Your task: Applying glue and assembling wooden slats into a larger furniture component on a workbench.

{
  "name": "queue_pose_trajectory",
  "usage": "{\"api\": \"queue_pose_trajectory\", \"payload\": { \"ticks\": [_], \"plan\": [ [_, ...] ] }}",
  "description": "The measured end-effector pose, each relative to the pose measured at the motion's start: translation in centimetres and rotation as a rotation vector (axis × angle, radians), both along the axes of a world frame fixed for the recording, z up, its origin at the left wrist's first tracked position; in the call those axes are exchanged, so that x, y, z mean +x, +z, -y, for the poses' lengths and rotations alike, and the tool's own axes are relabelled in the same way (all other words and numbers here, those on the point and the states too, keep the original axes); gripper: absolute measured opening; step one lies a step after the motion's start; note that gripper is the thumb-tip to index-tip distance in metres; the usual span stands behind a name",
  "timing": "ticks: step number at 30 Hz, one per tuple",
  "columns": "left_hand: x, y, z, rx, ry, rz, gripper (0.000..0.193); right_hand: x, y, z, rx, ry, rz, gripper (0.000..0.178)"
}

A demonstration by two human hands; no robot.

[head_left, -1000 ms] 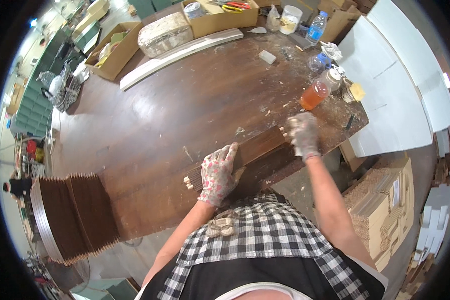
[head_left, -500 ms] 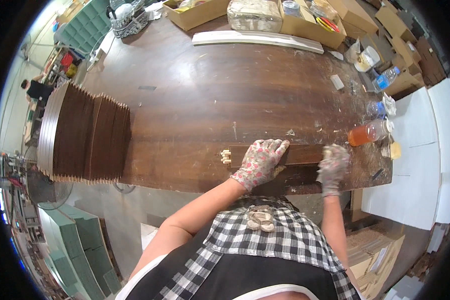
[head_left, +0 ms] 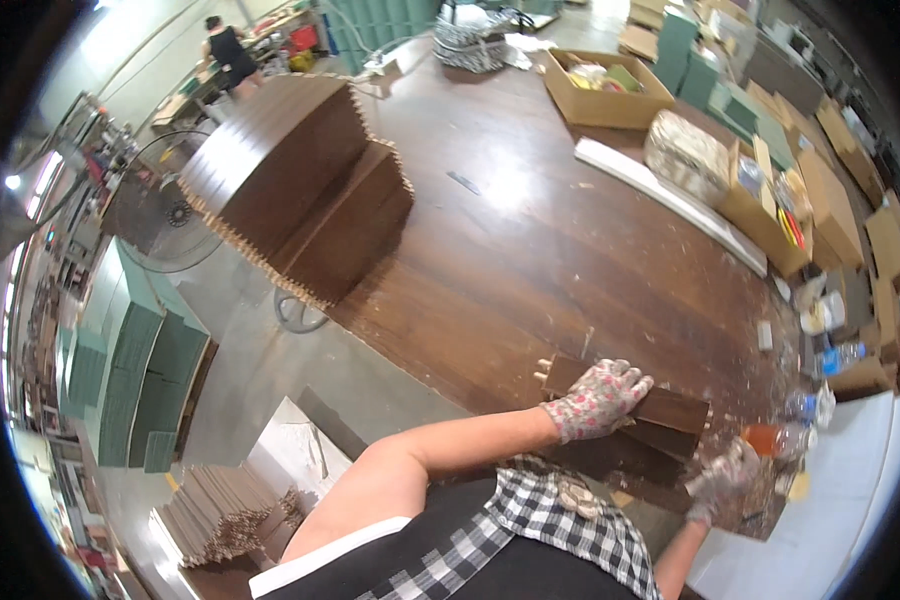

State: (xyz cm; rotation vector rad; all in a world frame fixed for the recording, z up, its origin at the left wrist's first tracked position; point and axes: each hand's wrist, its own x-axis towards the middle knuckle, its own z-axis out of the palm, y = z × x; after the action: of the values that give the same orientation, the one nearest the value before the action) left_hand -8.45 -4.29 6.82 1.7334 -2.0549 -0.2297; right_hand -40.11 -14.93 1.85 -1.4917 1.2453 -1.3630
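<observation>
A short stack of dark brown wooden boards lies near the table's front edge. Pale dowel pegs stick out of its left end. My left hand, in a floral glove, rests over the boards with its fingers bent across the top one. To the right, off the end of the boards, is my right hand in a similar glove. It is close to a clear bottle of orange liquid; whether they touch I cannot tell. Blur hides how its fingers are set.
A tall stack of similar pegged boards stands on the table at left. A long white strip, a wrapped block and cardboard boxes line the far side. A large fan and green stacks are beyond the left edge.
The view has swung to the left, and another person at the back shows more clearly. My right hand has moved off the boards' right end toward the bottle; my left stays on them.
</observation>
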Motion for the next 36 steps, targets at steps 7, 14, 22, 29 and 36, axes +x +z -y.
{"api": "queue_pose_trajectory", "payload": {
  "ticks": [7, 14, 22, 29, 36],
  "plan": [
    [16.5, 6.5, -7.8, -0.185, 0.719, 0.262, 0.063, 5.5, -0.1, -0.4, 0.026, 0.072, -0.101, 0.021],
    [30.3, 8.0, -16.0, -0.15, 1.231, 0.55, 0.057, 13.0, 2.9, -1.2, -0.238, 0.227, -0.016, 0.017],
    [33.9, 6.4, -15.7, 0.007, 1.33, 0.602, 0.05, 15.1, 3.4, -1.3, -0.136, 0.326, -0.061, 0.017],
    [34.9, 6.4, -15.9, -0.012, 1.239, 0.712, 0.04, 14.3, 2.3, -1.4, -0.086, 0.283, -0.093, 0.015],
    [35.1, 6.3, -16.3, -0.03, 1.167, 0.721, 0.04, 14.4, 1.9, -2.4, -0.143, 0.325, -0.1, 0.014]
  ]
}}
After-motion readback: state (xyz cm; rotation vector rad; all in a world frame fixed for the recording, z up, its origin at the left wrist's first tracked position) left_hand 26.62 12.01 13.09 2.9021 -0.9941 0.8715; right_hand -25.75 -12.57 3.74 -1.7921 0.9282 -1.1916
